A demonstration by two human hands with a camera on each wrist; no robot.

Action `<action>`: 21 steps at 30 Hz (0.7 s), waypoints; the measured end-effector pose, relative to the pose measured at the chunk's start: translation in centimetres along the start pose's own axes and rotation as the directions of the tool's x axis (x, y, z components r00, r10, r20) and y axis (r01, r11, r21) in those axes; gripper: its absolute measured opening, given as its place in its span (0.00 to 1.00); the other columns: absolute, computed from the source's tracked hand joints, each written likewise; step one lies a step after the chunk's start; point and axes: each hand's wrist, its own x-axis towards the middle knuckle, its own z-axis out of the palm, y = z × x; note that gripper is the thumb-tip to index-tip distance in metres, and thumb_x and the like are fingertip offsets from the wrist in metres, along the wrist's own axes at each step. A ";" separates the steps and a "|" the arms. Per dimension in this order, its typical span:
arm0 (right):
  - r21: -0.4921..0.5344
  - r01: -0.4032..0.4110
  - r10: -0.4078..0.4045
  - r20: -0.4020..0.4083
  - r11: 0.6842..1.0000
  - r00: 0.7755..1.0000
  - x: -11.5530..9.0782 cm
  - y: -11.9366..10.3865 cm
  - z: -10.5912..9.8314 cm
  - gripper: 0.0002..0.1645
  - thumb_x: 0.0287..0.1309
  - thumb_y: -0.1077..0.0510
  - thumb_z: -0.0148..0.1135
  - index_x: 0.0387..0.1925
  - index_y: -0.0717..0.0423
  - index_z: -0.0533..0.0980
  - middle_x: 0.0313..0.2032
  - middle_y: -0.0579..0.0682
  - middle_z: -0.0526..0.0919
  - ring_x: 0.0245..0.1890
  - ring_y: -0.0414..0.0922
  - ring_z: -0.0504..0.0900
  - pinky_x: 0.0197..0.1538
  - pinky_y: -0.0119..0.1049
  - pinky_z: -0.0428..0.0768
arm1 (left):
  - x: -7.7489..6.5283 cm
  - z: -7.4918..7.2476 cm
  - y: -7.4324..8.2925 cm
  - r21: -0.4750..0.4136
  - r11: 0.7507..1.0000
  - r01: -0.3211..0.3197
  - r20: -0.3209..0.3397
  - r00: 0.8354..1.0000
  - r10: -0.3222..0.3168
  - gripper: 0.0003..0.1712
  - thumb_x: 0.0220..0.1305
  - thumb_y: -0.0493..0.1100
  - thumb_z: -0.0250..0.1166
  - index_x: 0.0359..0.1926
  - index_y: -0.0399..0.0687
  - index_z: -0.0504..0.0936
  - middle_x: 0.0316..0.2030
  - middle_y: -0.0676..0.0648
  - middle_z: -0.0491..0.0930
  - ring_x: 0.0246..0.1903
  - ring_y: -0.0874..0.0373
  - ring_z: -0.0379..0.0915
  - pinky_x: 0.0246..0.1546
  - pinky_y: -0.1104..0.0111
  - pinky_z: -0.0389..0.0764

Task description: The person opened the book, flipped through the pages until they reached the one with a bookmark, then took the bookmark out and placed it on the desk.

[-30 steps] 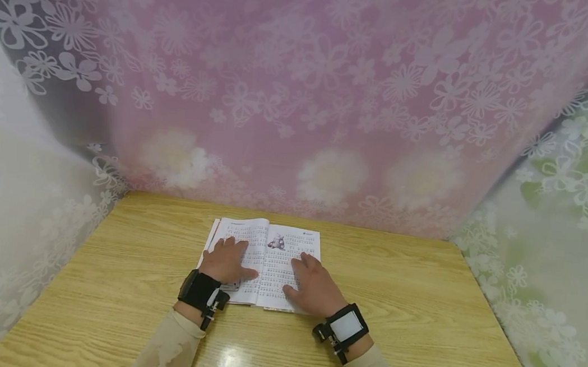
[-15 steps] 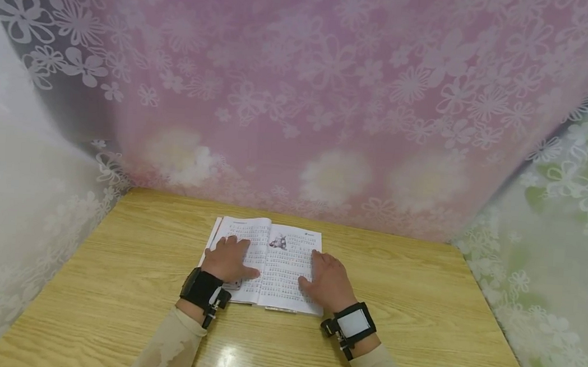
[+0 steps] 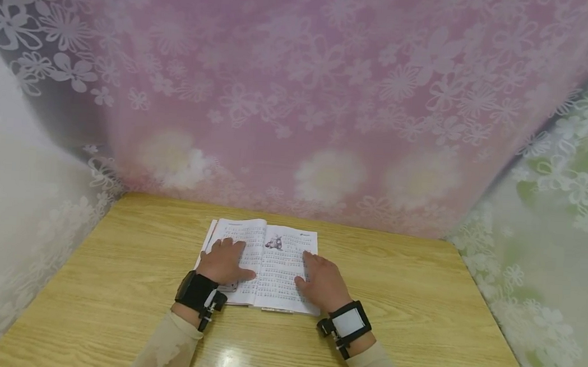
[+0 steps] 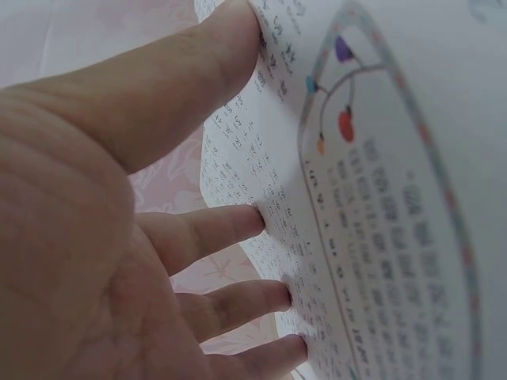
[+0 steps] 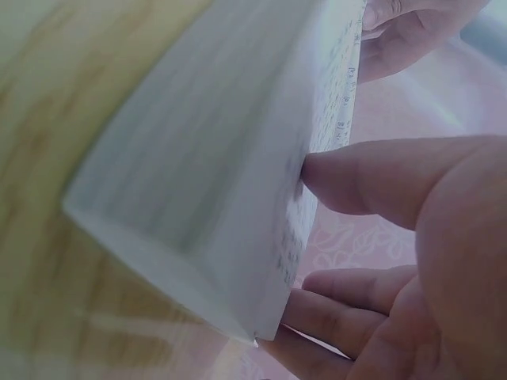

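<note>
An open book (image 3: 282, 292) with printed pages and a small animal picture lies on the wooden table. My left hand (image 3: 222, 262) rests on its left page with fingers and thumb spread. In the left wrist view, the fingertips press against the printed page (image 4: 380, 237), near a framed text box with coloured lights. My right hand (image 3: 325, 283) is at the right page's outer edge. The right wrist view shows its thumb (image 5: 356, 174) touching the printed side and the other fingers by the page edge (image 5: 269, 317); some fingertips are hidden.
The wooden table (image 3: 408, 303) extends around the book. A pink flowered curtain (image 3: 277, 121) hangs behind it, with pale flowered cloth (image 3: 568, 251) on the right side. Both wrists wear black straps with small devices.
My right hand has slid rightward across the page to its outer edge, its thumb moving out from the text. The left hand stays in place on the left page.
</note>
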 end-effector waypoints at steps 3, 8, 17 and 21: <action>0.004 -0.006 0.006 0.005 1.000 1.000 0.0 -0.1 0.0 0.38 0.59 0.46 0.63 0.65 0.63 0.68 0.59 0.58 0.74 0.59 0.54 0.72 0.61 0.46 0.67 | 0.0 0.1 -0.1 -0.001 1.000 0.000 0.000 1.000 0.000 0.48 0.51 0.64 0.70 0.69 0.47 0.68 0.63 0.35 0.65 0.63 0.33 0.56 0.52 0.33 0.58; 0.043 -0.007 0.008 -0.012 0.999 1.000 0.1 -0.4 -0.1 0.36 0.57 0.49 0.65 0.64 0.62 0.70 0.56 0.57 0.77 0.57 0.53 0.75 0.59 0.45 0.70 | 0.0 0.3 -0.2 0.000 1.000 -0.007 -0.002 1.000 0.007 0.48 0.51 0.64 0.70 0.68 0.46 0.68 0.62 0.35 0.65 0.62 0.33 0.57 0.52 0.33 0.58; 0.066 0.099 -0.094 -0.064 0.993 0.993 0.0 -0.4 0.7 0.34 0.58 0.54 0.64 0.64 0.62 0.69 0.53 0.55 0.79 0.53 0.51 0.77 0.57 0.44 0.72 | 0.0 0.2 -0.1 0.001 1.000 -0.028 -0.017 0.999 0.028 0.48 0.51 0.63 0.70 0.68 0.46 0.69 0.62 0.34 0.66 0.62 0.32 0.57 0.51 0.33 0.59; 0.139 0.146 -0.143 -0.035 0.979 0.989 -0.1 -0.9 0.5 0.36 0.61 0.49 0.61 0.67 0.60 0.66 0.50 0.51 0.81 0.51 0.50 0.78 0.54 0.43 0.73 | 0.1 0.3 -0.3 0.008 0.999 -0.031 -0.013 0.999 0.031 0.47 0.51 0.64 0.70 0.68 0.46 0.69 0.62 0.34 0.65 0.62 0.32 0.57 0.51 0.33 0.59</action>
